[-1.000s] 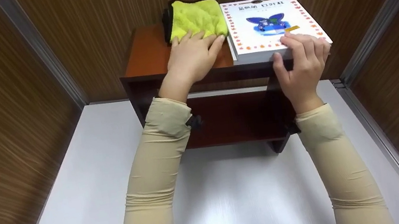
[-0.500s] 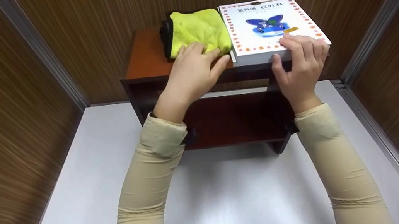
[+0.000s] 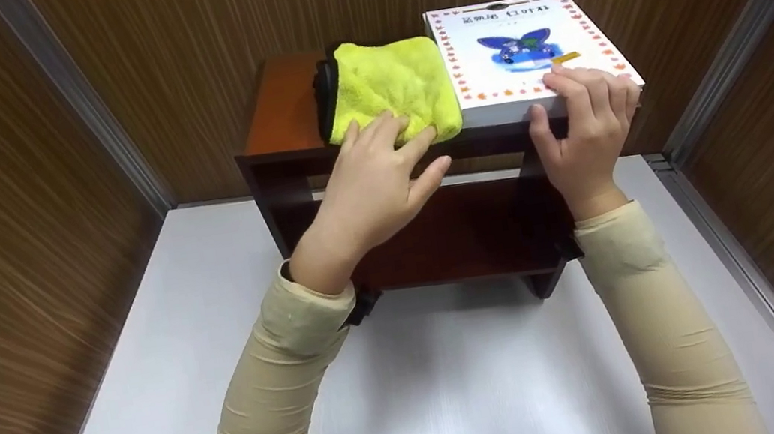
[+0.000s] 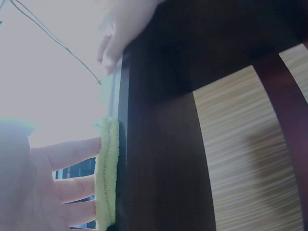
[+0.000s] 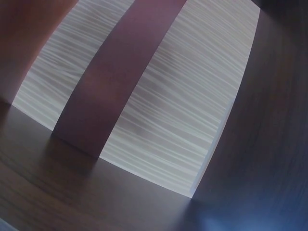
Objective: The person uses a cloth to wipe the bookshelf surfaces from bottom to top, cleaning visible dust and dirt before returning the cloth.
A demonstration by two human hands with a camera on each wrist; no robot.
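Note:
My left hand (image 3: 372, 192) lies over the near edge of a folded yellow-green towel (image 3: 398, 83) with black trim, on top of a small brown wooden stool (image 3: 291, 102). The left wrist view shows the fingers stretched out and spread, their tips against the towel (image 4: 107, 173); the thumb stands apart from it. At the right, a thick white book (image 3: 470, 84) with a blue butterfly picture and a leaf border lies beside the towel. My right hand (image 3: 591, 135) grips its near right corner, fingers bent over the cover and thumb at the front side.
Below the stool's top runs a lower dark red board (image 3: 449, 231), also seen as a crossbar (image 5: 118, 77) in the right wrist view. A white floor (image 3: 428, 400) extends in front. Wood-grained panels (image 3: 184, 64) enclose the back and both sides.
My left hand has drawn back towards me, and the towel has slid with it to the stool's front edge. The right hand and the book have hardly moved.

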